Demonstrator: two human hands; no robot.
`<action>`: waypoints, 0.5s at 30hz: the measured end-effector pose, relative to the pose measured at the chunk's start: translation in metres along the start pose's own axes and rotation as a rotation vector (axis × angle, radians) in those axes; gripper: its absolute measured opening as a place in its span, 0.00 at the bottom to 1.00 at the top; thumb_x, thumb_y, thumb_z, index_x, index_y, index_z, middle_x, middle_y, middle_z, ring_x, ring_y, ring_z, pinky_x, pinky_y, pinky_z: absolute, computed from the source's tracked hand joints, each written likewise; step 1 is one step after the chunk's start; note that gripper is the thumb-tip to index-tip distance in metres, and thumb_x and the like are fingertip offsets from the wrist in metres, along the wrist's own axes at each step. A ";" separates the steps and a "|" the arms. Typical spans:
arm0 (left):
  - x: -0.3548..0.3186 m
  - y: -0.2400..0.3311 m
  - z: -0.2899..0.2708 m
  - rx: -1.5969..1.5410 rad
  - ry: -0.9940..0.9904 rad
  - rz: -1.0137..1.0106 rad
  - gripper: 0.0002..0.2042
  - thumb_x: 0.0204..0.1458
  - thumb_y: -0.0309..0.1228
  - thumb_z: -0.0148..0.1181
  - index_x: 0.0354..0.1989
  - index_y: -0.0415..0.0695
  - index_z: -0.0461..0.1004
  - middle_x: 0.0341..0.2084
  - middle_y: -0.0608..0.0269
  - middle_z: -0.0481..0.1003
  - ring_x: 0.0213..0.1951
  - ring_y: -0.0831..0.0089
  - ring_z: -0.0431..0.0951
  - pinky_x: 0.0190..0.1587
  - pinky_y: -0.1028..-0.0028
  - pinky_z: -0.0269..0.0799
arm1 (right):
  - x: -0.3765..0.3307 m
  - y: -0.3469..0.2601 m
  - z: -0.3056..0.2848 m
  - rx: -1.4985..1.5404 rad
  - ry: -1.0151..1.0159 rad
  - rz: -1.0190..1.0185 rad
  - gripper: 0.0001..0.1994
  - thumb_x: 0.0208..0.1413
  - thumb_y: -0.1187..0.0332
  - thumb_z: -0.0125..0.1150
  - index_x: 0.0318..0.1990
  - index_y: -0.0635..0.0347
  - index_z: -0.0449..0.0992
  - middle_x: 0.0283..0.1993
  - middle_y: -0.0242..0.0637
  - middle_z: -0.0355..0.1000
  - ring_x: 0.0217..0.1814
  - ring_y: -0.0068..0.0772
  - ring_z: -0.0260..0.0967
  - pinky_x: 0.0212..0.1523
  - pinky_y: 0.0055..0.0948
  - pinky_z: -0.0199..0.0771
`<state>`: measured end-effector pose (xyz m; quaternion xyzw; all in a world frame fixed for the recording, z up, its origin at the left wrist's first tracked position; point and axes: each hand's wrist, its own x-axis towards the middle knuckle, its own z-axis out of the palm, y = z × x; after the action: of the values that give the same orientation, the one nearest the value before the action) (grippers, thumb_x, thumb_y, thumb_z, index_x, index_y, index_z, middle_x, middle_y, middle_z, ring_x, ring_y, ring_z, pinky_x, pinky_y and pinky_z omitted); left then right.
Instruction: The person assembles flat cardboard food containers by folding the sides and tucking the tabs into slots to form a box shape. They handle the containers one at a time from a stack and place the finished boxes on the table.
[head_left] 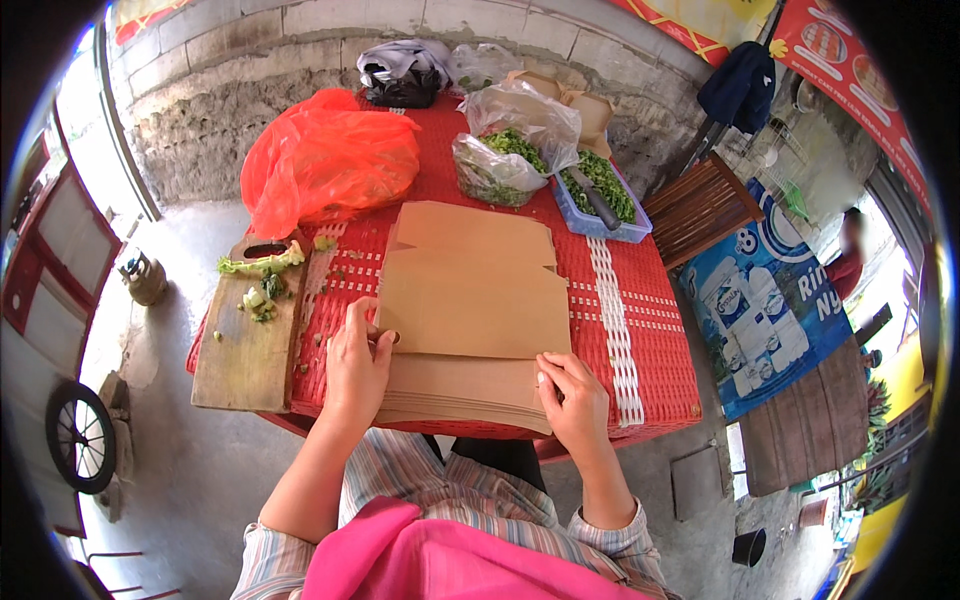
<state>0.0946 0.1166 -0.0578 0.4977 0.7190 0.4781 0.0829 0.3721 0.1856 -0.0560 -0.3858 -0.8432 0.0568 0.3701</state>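
Note:
A flat, unfolded brown cardboard box sheet point(475, 300) with slits near its far end lies on a stack of similar sheets point(460, 395) at the table's near edge. My left hand point(355, 365) pinches the left edge of the top sheet, thumb over it. At the near right, my right hand point(573, 398) has its fingers curled on the cardboard by the crease, thumb and forefinger pressed together. Left of the stack is a worn wooden cutting board point(240, 360) bearing pale green vegetable scraps point(262, 262).
A red woven table point(650, 360) carries everything. Beyond the stack are a red plastic bag point(330, 160), a clear bag of chopped greens point(495, 170) and a blue basket point(630, 232) of greens with a knife point(597, 200) on top. A wooden chair point(705, 210) stands to the right.

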 end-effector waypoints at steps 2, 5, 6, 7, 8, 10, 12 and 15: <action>0.000 0.003 -0.003 -0.042 -0.046 -0.007 0.25 0.54 0.22 0.62 0.61 0.46 0.65 0.27 0.60 0.76 0.31 0.69 0.74 0.41 0.71 0.70 | 0.000 -0.001 0.000 0.008 0.003 0.001 0.10 0.55 0.74 0.63 0.44 0.65 0.81 0.43 0.37 0.78 0.44 0.39 0.77 0.44 0.34 0.79; 0.004 0.010 -0.020 -0.150 -0.158 -0.006 0.31 0.53 0.21 0.63 0.66 0.48 0.62 0.29 0.62 0.75 0.32 0.71 0.72 0.42 0.71 0.70 | 0.000 0.002 0.001 0.030 0.007 0.016 0.10 0.55 0.74 0.63 0.44 0.65 0.82 0.44 0.37 0.78 0.45 0.39 0.77 0.44 0.34 0.79; 0.004 0.010 -0.027 -0.159 -0.185 0.014 0.32 0.53 0.20 0.63 0.67 0.49 0.61 0.29 0.63 0.75 0.33 0.71 0.72 0.42 0.71 0.70 | -0.001 0.002 0.001 0.033 0.007 0.020 0.10 0.54 0.74 0.63 0.44 0.65 0.82 0.44 0.38 0.78 0.45 0.39 0.77 0.44 0.34 0.79; 0.004 0.009 -0.030 -0.168 -0.213 0.034 0.33 0.52 0.19 0.63 0.68 0.49 0.61 0.30 0.64 0.74 0.34 0.72 0.72 0.42 0.71 0.69 | -0.001 0.003 0.001 0.037 0.008 0.025 0.10 0.54 0.75 0.63 0.44 0.64 0.82 0.44 0.38 0.78 0.45 0.39 0.77 0.44 0.34 0.79; 0.005 0.007 -0.030 -0.186 -0.201 0.055 0.34 0.51 0.18 0.63 0.68 0.49 0.61 0.29 0.67 0.73 0.35 0.76 0.71 0.41 0.72 0.68 | -0.002 0.004 0.002 0.040 0.008 0.029 0.10 0.54 0.75 0.63 0.44 0.64 0.82 0.44 0.38 0.78 0.45 0.39 0.77 0.44 0.34 0.79; 0.006 0.008 -0.029 -0.228 -0.183 0.082 0.34 0.50 0.17 0.62 0.67 0.50 0.61 0.29 0.68 0.73 0.34 0.78 0.70 0.40 0.74 0.67 | -0.001 0.002 0.001 0.037 0.004 0.039 0.10 0.54 0.75 0.63 0.44 0.64 0.82 0.43 0.38 0.78 0.45 0.39 0.77 0.44 0.34 0.79; 0.007 0.010 -0.028 -0.251 -0.171 0.090 0.33 0.50 0.16 0.62 0.67 0.49 0.62 0.28 0.69 0.73 0.33 0.81 0.70 0.39 0.77 0.66 | 0.000 0.001 0.001 0.036 0.003 0.043 0.10 0.54 0.75 0.63 0.44 0.64 0.82 0.43 0.38 0.78 0.45 0.40 0.77 0.44 0.34 0.79; 0.011 0.009 -0.028 -0.317 -0.199 0.037 0.31 0.51 0.16 0.62 0.65 0.47 0.63 0.27 0.72 0.72 0.32 0.84 0.69 0.37 0.79 0.64 | 0.001 0.000 0.001 0.039 0.006 0.039 0.10 0.54 0.75 0.63 0.44 0.65 0.82 0.43 0.38 0.78 0.45 0.40 0.77 0.45 0.34 0.79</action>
<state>0.0780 0.1087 -0.0320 0.5363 0.6137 0.5352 0.2222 0.3712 0.1866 -0.0562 -0.3952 -0.8331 0.0796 0.3788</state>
